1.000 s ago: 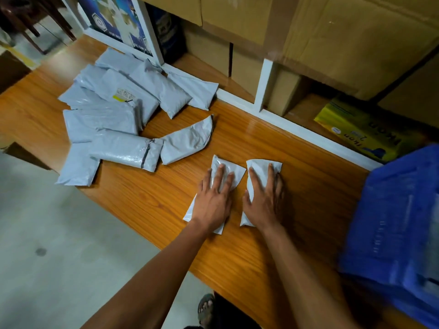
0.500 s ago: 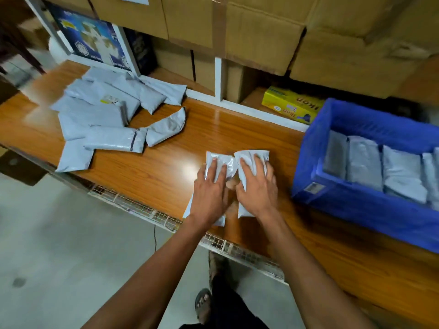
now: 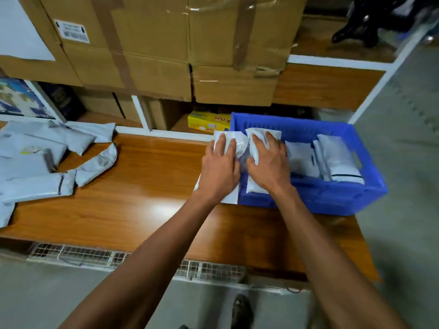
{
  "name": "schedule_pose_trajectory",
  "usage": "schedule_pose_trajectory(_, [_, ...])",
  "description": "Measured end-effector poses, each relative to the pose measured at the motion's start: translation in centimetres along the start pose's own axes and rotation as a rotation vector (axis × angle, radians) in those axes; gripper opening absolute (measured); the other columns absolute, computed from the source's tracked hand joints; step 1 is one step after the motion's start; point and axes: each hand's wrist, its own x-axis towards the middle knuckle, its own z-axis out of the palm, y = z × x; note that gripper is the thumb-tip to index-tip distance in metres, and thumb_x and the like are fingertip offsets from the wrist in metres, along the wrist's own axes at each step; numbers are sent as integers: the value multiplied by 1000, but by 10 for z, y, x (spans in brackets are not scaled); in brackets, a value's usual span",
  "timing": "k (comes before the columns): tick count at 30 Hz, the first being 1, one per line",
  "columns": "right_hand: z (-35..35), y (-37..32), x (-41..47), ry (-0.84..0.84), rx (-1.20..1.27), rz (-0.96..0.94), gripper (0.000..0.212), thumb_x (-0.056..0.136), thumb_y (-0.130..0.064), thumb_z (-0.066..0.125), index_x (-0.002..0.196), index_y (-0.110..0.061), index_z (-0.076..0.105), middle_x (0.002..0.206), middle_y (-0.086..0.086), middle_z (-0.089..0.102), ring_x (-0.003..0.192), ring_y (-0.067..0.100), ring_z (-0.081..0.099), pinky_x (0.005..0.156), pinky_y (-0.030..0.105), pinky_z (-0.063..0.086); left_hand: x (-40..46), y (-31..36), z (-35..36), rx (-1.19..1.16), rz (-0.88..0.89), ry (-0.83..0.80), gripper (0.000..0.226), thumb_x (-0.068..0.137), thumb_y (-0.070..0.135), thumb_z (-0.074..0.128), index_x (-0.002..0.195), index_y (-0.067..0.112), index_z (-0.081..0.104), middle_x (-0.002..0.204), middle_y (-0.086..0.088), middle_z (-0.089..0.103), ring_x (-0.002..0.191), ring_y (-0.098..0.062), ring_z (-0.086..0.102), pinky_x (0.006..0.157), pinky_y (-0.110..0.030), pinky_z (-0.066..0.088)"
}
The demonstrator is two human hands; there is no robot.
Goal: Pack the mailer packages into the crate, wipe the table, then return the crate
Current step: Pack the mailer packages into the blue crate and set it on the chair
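I have one mailer under each hand, side by side, long axes running near to far. My left hand (image 3: pixel 219 170) lies on the left mailer (image 3: pixel 229 144), fingers spread over its top and curled a little at its edges; my right hand (image 3: pixel 269 166) lies the same way on the right mailer (image 3: pixel 257 138). Both grips are clamped on their mailers (how the thumbs sit underneath I cannot tell, my own hands hide them).

What matters for the drop is the crate's left wall. The crate (image 3: pixel 313 198) sits at the right end of the worktop (image 3: pixel 147 181). My right mailer is already past that wall and over the inside; its near end shows against the crate's near wall. My left mailer is not: it hangs over the wall's line, its near corner outside on the worktop side. So the left hand has further to go rightward, I judge, before either can be let go cleanly.

Inside the crate, several mailers (image 3: pixel 337 157) already lie toward its right half, packed side by side with the same near-to-far axis. The left part, under my right hand, looks like the free slot.

A loose pile of mailers (image 3: pixel 47 162) waits on the worktop at far left, well apart from the crate, so packing is not yet done.
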Motion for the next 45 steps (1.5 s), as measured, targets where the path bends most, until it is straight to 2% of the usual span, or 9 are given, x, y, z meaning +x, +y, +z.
schedule_pose_trajectory(5, [5, 63, 57, -117, 16, 69, 68, 102, -44, 53, 165, -35, 27, 175, 4, 15, 157, 40, 16, 124, 57, 28, 72, 36, 49, 52, -39, -118, 65, 108, 45, 36, 166, 18, 27, 174, -15, 20, 158, -45, 19, 124, -59, 32])
schedule_pose_trajectory(10, [37, 99, 108, -148, 46, 58, 66, 102, -42, 53, 163, -34, 29, 174, 7, 16, 153, 43, 20, 118, 56, 33, 139, 31, 110, 149, -58, -205, 88, 90, 55, 9, 163, 12, 31, 171, -22, 25, 156, -48, 24, 123, -60, 28])
schedule_pose_trajectory(14, [69, 110, 130, -211, 26, 44, 70, 99, -44, 54, 163, -34, 27, 173, 9, 15, 153, 47, 17, 120, 58, 32, 160, 33, 135, 192, -136, -288, 73, 106, 48, 36, 168, 13, 21, 175, -18, 14, 159, -49, 12, 127, -61, 21])
schedule_pose_trajectory(19, [106, 121, 133, -315, 8, 73, 66, 105, -56, 37, 165, -38, 16, 177, 11, 0, 159, 47, -2, 128, 62, 9, 167, 20, 167, 146, -202, -377, 77, 110, 51, 31, 170, 10, 4, 176, -23, -3, 162, -43, -7, 130, -58, 1])
schedule_pose_trajectory(26, [108, 115, 138, -394, 15, 34, 66, 110, -53, 25, 170, -31, 5, 177, 9, -14, 161, 38, -14, 128, 56, -10, 166, 17, 174, 161, -94, -546, 84, 109, 47, 38, 169, 11, -9, 175, -15, -19, 160, -40, -21, 131, -59, 0])
schedule_pose_trajectory(30, [108, 120, 139, -442, 40, 43, 63, 111, -49, 26, 169, -30, 10, 177, 9, -10, 161, 39, -12, 129, 58, -5, 176, -2, 186, 158, -159, -596, 99, 93, 70, 8, 169, 9, -6, 176, -16, -14, 159, -43, -22, 129, -65, 4])
schedule_pose_trajectory(35, [78, 105, 128, -313, 56, 26, 61, 112, -40, 34, 168, -26, 17, 177, 11, 6, 162, 36, 4, 130, 52, 5, 160, 24, 139, 50, -123, -451, 87, 108, 36, 51, 167, 0, -1, 175, -25, -5, 163, -41, -7, 133, -48, 2])
schedule_pose_trajectory(40, [53, 55, 105, -121, 175, -125, 55, 105, -24, 54, 158, -19, 39, 159, 8, 41, 138, 35, 44, 107, 48, 46, 102, 4, 72, -115, -101, -116, 63, 106, 27, 56, 162, 12, 34, 163, -16, 39, 144, -34, 44, 115, -44, 45])
schedule_pose_trajectory(45, [56, -23, 84, -14, 282, -285, 32, 104, -23, 56, 135, -17, 59, 132, 6, 59, 117, 28, 57, 90, 41, 52, 46, -77, 35, -149, -189, 2, 48, 106, 36, 53, 149, 16, 53, 144, -8, 56, 131, -27, 56, 107, -43, 50])
